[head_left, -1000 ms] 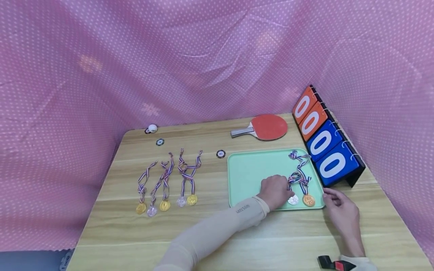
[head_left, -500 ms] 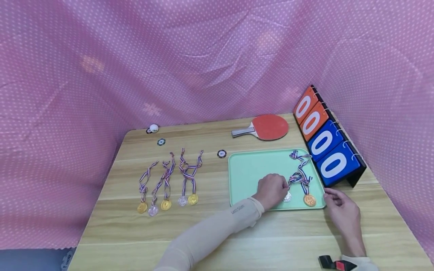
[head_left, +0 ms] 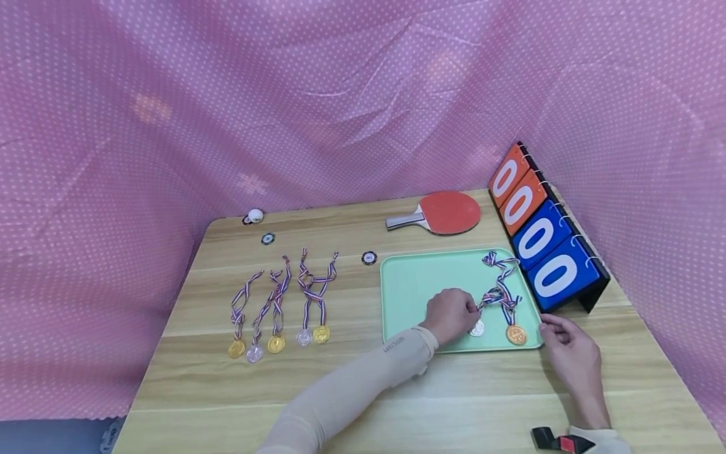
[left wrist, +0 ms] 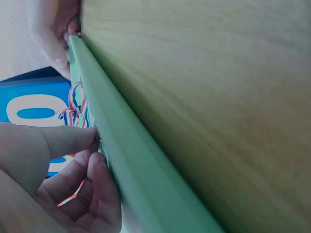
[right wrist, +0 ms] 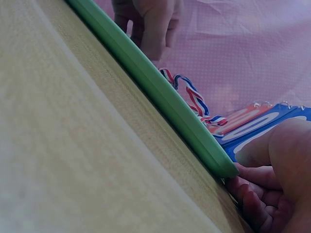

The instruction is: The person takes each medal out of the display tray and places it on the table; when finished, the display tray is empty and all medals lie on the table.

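At the left of the table [head_left: 187, 391], five medals [head_left: 276, 343], gold-coloured and silver-coloured, are laid in a row. Behind them, a white ball [head_left: 256, 215] and a chip [head_left: 268, 239] are seen; another chip [head_left: 369, 258] is set between the row and the green tray [head_left: 422, 287]. Behind the tray, a red paddle [head_left: 450, 213] is placed.

Over the tray's front part, the edge of a silver medal [head_left: 478, 328] appears to be pinched between thumb and fingers of the left hand [head_left: 450, 316]; how firmly cannot be told. To its right, a bronze medal [head_left: 516, 335] is left untouched inside the tray, and the striped ribbons [head_left: 495, 294] of both are bunched together behind. The tray's near right corner is gripped by the right hand [head_left: 573, 358], near the scoreboard [head_left: 547, 243].

The step in hand is judged to be the placing of the silver medal beside the bronze one. A flat set-down and release seem called for next, the ribbons perhaps being straightened.
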Demonstrator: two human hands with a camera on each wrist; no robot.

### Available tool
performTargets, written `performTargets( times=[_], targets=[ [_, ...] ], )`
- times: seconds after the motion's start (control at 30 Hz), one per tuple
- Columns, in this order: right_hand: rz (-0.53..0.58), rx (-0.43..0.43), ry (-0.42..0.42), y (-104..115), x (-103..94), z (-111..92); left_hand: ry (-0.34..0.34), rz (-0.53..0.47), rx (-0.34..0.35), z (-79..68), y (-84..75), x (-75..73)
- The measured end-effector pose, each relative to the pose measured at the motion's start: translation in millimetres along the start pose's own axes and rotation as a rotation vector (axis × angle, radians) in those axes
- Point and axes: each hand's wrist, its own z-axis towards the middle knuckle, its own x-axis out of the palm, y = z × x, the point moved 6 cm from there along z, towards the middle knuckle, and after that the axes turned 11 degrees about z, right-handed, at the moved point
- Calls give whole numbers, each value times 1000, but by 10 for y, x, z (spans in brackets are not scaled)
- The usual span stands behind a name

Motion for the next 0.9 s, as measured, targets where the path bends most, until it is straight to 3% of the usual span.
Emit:
performTargets(
  times=[0.13, 0.43, 0.7, 0.9],
  targets=[
    [-8, -1, 7, -5, 8, -12, 24, -89, -14, -13, 39, -21],
    [-19, -1, 27, -1, 9, -11, 126, -426, -87, -72, 168, -186],
    [-23, -7, 63, 23, 5, -11, 134, -491, -98, -75, 308, -334],
    [-56, -60, 88, 110, 44, -21, 156, -503, -119, -91, 359, -365]
  ],
)
